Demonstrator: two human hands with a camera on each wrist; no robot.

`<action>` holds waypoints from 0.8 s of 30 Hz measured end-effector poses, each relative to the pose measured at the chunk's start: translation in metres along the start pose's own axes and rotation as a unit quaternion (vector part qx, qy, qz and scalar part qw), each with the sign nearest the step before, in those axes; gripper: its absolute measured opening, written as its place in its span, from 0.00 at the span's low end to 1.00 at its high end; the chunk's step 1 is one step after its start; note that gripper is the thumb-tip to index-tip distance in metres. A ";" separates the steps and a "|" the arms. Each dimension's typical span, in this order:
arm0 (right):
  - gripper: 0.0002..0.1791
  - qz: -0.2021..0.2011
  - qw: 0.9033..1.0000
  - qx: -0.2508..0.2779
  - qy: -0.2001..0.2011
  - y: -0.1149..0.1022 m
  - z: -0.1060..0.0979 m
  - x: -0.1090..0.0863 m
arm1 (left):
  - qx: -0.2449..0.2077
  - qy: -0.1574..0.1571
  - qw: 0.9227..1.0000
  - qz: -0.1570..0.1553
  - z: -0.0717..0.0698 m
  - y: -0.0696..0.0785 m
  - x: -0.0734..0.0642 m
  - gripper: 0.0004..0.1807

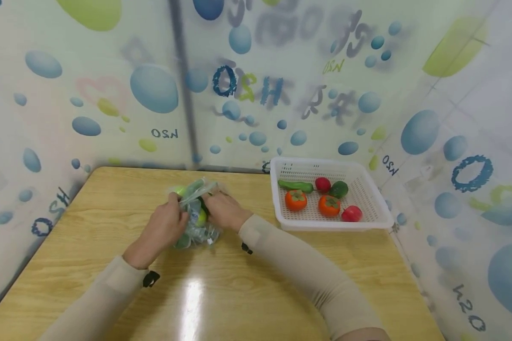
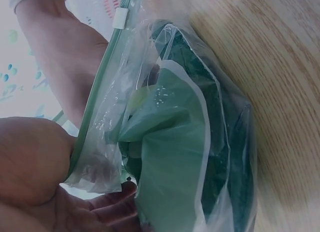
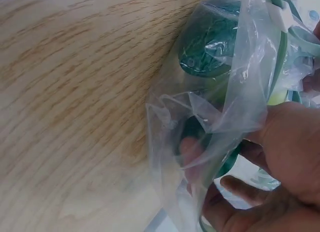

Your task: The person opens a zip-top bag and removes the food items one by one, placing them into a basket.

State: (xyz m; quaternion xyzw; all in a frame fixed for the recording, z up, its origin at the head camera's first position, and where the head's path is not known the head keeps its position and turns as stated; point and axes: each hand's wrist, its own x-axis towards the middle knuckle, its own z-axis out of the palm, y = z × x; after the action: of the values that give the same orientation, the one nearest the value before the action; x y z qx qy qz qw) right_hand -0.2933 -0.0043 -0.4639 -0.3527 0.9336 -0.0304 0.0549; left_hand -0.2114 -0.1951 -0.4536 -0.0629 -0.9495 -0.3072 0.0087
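A clear zip bag (image 1: 209, 237) with a green panel (image 2: 172, 167) and a white slider (image 2: 120, 18) sits on the table, its mouth spread. My left hand (image 1: 167, 222) pinches the zip edge on the left side. From the right, my right hand (image 1: 226, 208) reaches into the mouth. Through the plastic, its fingers (image 3: 190, 152) show curled round a dark green, smooth vegetable (image 3: 229, 163), partly hidden by the bag. A larger dark green vegetable (image 3: 207, 44) lies inside too. Beside it something yellow-green (image 1: 202, 218) shows through.
A white slotted basket (image 1: 333, 226) stands at the back right of the wooden table (image 1: 123, 203). It holds a long green pepper (image 1: 296, 186), two persimmons (image 1: 296, 201), a dark green round vegetable (image 1: 339, 189) and two red round pieces (image 1: 352, 213). A patterned curtain (image 1: 256, 118) hangs behind.
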 end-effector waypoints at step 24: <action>0.36 -0.029 0.997 0.069 -0.009 0.007 -0.008 -0.021 | 0.062 -0.006 0.998 -0.025 0.003 0.001 0.000 0.47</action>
State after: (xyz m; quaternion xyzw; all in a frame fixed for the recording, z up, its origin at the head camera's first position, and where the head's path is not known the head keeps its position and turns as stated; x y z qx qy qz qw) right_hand -0.2826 0.0150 -0.4552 -0.3756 0.9180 -0.0930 0.0869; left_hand -0.2116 -0.1924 -0.4557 -0.0405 -0.9681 -0.2471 -0.0011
